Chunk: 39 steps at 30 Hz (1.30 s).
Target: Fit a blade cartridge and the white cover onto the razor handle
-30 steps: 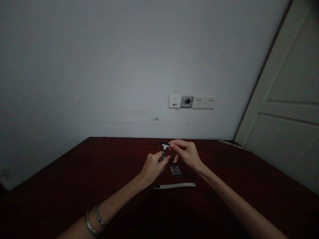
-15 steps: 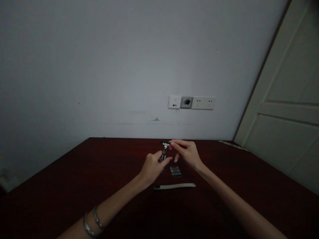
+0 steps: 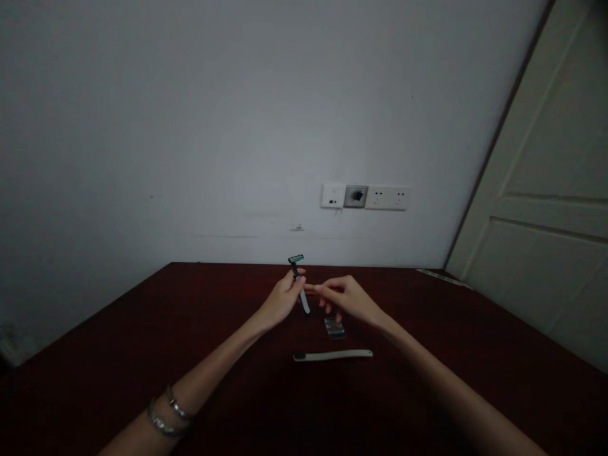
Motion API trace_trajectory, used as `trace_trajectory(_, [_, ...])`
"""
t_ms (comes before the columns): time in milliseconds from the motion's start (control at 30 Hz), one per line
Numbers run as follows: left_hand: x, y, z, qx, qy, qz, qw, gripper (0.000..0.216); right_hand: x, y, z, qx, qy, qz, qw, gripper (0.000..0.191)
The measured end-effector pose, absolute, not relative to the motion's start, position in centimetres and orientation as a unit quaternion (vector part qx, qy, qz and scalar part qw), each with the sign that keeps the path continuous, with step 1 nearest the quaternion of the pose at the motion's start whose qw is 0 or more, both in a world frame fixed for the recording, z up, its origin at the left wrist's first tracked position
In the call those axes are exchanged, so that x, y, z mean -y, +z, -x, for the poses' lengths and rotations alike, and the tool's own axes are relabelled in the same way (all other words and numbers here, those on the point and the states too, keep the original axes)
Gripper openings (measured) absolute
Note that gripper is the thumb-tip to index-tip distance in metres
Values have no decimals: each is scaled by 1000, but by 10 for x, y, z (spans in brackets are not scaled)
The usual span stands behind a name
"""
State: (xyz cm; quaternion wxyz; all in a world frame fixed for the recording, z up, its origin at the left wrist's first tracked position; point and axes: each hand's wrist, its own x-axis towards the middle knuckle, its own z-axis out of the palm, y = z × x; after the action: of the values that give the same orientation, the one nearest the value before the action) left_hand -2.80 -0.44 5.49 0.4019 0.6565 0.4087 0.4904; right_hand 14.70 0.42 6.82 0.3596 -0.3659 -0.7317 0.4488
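My left hand (image 3: 281, 301) is closed around the handle of a razor (image 3: 298, 278), held upright with its green-edged head at the top and the pale handle end sticking out below the fingers. My right hand (image 3: 349, 297) hovers just right of the handle with its fingers pointing left, loosely curled, and nothing shows in them. Under the right hand a small clear blade cartridge case (image 3: 334, 327) lies on the dark red table (image 3: 142, 354). A pale flat strip (image 3: 332, 355) lies in front of the case.
A white wall stands behind the table with a row of sockets (image 3: 365, 196). A pale door (image 3: 551, 209) is at the right. A thin strip (image 3: 444, 277) lies at the table's far right edge. Bracelets sit on my left wrist (image 3: 168, 415).
My left hand has lifted the razor up and to the left and tilted it. My right hand has let go of the razor head and dropped lower.
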Motion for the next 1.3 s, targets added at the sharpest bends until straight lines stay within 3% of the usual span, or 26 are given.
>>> trace_trajectory(133, [2, 50, 28, -382, 479, -621, 489, 40, 7, 56, -132, 784, 388, 385, 294, 36])
trace_trajectory(333, [-8, 29, 24, -445, 463, -600, 477, 35, 6, 37, -121, 852, 194, 380, 305, 30])
trace_trajectory(600, [-29, 20, 57, -542, 310, -616, 480, 32, -17, 2, -127, 834, 229, 473, 166, 30])
trace_trajectory(1033, [-37, 13, 64, -560, 334, -593, 473, 32, -18, -7, -124, 839, 161, 512, 88, 22])
trace_trajectory(1300, [-35, 15, 63, -562, 332, -596, 468, 28, -11, -6, -122, 836, 104, 536, 56, 34])
